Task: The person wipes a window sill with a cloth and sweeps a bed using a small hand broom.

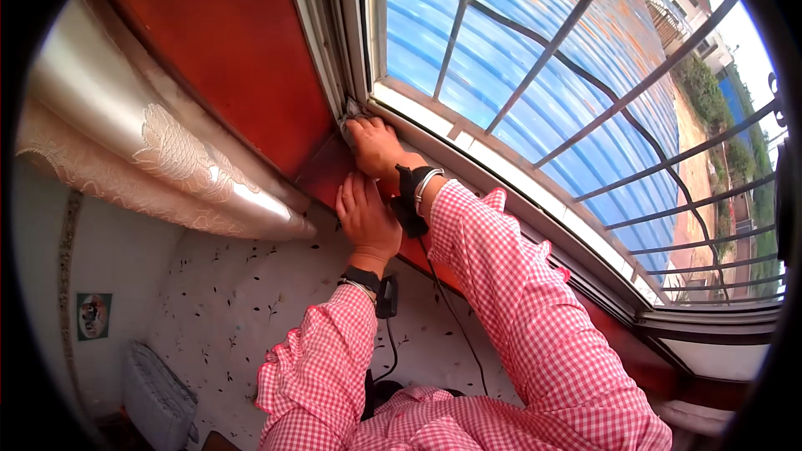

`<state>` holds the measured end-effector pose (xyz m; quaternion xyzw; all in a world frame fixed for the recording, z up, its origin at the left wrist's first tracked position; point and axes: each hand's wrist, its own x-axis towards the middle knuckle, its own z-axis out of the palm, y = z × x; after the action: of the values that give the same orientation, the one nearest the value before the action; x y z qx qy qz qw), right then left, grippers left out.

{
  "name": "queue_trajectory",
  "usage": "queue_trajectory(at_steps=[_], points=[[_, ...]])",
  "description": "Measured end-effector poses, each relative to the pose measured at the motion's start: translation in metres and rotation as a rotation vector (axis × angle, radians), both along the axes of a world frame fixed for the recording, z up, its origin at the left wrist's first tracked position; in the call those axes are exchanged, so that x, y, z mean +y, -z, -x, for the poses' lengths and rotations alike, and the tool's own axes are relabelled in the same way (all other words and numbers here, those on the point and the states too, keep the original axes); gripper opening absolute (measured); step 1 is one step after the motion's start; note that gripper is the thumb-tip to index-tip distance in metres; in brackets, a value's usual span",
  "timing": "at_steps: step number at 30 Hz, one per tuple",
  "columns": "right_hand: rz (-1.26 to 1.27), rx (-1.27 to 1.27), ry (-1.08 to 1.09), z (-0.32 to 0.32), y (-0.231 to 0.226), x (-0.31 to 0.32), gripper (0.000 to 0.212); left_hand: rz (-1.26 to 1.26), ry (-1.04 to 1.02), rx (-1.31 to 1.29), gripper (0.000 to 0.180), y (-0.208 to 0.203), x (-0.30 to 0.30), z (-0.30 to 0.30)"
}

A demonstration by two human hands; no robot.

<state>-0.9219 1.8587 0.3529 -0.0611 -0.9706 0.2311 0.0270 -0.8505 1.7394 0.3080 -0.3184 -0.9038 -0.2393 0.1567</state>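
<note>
At the lower corner of the window frame (361,42), my right hand (376,149) presses a crumpled grey cloth (352,111) with curled fingers. Only a bit of the cloth shows beyond the fingertips; the rest is hidden under the hand. Just below, my left hand (368,219) rests with fingers stretched out on the dark red windowsill (327,169), close to my right wrist, and holds nothing. Both wrists wear dark bands with small black devices, and thin cables hang from them. My sleeves are red-and-white checked.
A cream patterned curtain (180,150) hangs to the left, beside a red wooden panel (217,42). Metal bars (576,25) cross the window, with a blue corrugated roof (535,75) outside. Below the sill is a white wall (242,301) with dark leaf marks; a grey cushioned item (159,392) sits lower left.
</note>
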Motion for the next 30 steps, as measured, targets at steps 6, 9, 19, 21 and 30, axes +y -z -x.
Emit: queue_trajectory(at_steps=[6, 9, 19, 21, 30], points=[[0.205, 0.138, 0.058, -0.022, 0.021, 0.002, 0.04, -0.074, -0.033, 0.029, 0.047, 0.027, 0.001, 0.01], [0.337, 0.296, 0.201, -0.068, 0.024, 0.006, 0.042, -0.059, 0.017, 0.056, 0.045, 0.023, -0.003, 0.014], [0.002, 0.343, 0.451, -0.346, 0.02, 0.064, 0.037, 0.072, 0.016, 0.135, 0.037, 0.035, -0.008, 0.024], [-0.092, 0.332, 0.548, -0.417, 0.024, 0.081, 0.037, 0.084, 0.011, 0.149, 0.037, 0.036, -0.008, 0.024], [-0.337, 0.138, 0.976, -0.613, 0.028, 0.149, 0.029, 0.057, 0.007, 0.161, 0.037, 0.03, -0.003, 0.02]])
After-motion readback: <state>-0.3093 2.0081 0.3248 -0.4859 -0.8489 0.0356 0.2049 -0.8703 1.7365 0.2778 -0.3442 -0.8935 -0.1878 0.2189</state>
